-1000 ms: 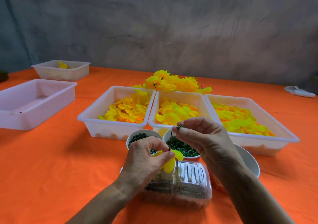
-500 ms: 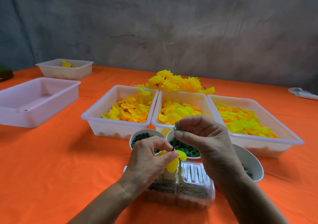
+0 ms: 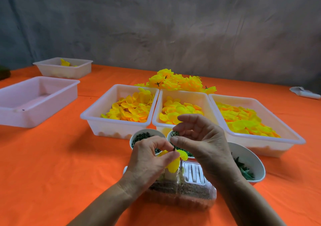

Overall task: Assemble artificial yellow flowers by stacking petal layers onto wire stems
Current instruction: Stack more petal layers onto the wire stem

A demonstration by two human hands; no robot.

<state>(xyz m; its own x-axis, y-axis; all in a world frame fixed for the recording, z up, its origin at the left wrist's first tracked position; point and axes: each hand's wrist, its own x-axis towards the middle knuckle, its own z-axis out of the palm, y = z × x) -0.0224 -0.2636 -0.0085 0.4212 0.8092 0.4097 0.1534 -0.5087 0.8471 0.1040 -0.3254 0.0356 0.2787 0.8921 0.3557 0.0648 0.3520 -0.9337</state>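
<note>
Head view: only one camera, looking down over both hands at an orange table (image 3: 52, 165).
Left hand (image 3: 149, 161): fingers curled, pinching a partly built flower (image 3: 174, 163) of yellow petal layers on a dark wire stem (image 3: 174, 149), whose tip pokes up between thumb and forefinger.
Right hand (image 3: 203, 145): thumb and forefinger pinch a small green ring piece (image 3: 174, 134) just above the stem tip, not yet threaded on; the other fingers are loosely curled.
Supplies: three white trays (image 3: 114, 126) of loose yellow petals sit side by side beyond the hands, all well stocked; small bowls (image 3: 147, 132) of green parts stand just in front of them, and a clear plastic container (image 3: 191, 187) lies under the hands.
Done: a heap of finished yellow flowers (image 3: 175, 81) lies behind the trays, so many blooms seem complete.
Left: this flower looks early, with few layers on; judging by the full trays, much assembly remains.
Other: two more white tubs (image 3: 34, 102) stand far left, the farther one holding a few yellow pieces.
</note>
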